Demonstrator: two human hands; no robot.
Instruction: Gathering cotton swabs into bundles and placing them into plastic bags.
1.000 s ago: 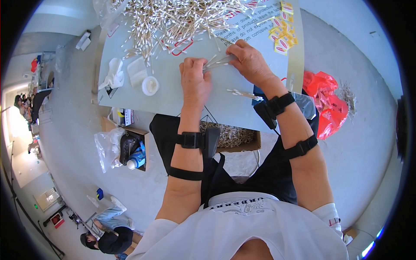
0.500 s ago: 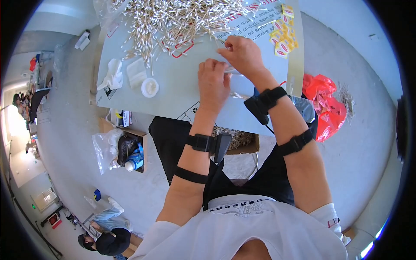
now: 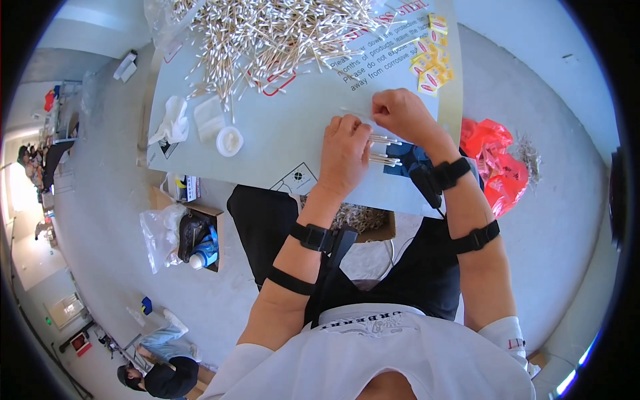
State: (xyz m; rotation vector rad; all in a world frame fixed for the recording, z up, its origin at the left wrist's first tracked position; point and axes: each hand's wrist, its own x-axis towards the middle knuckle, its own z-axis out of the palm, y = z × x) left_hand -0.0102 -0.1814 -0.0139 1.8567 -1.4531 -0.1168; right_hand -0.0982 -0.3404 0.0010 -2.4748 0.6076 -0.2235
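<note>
My left hand (image 3: 343, 152) is curled over a small bunch of cotton swabs (image 3: 385, 160), whose tips stick out to the right of its fingers in two groups. Close beside it, my right hand (image 3: 405, 117) is closed with the fingertips pressed together; whatever they hold does not show. A loose pale swab or strip lies on the table just left of the right fingertips. Beyond both hands spreads a large heap of cotton swabs (image 3: 260, 40) with white tips and light sticks.
A round white tub (image 3: 230, 141), a clear flat container (image 3: 211, 118) and a crumpled white glove (image 3: 175, 120) lie on the left of the table (image 3: 267, 157). Yellow packets (image 3: 432, 67) sit far right. A red bag (image 3: 497, 163) stands beyond the right edge; an open box (image 3: 373, 223) of swabs is below.
Both hands have come nearer to me and slightly right, the right hand away from the heap. Swab tips now show to the right of my left hand.
</note>
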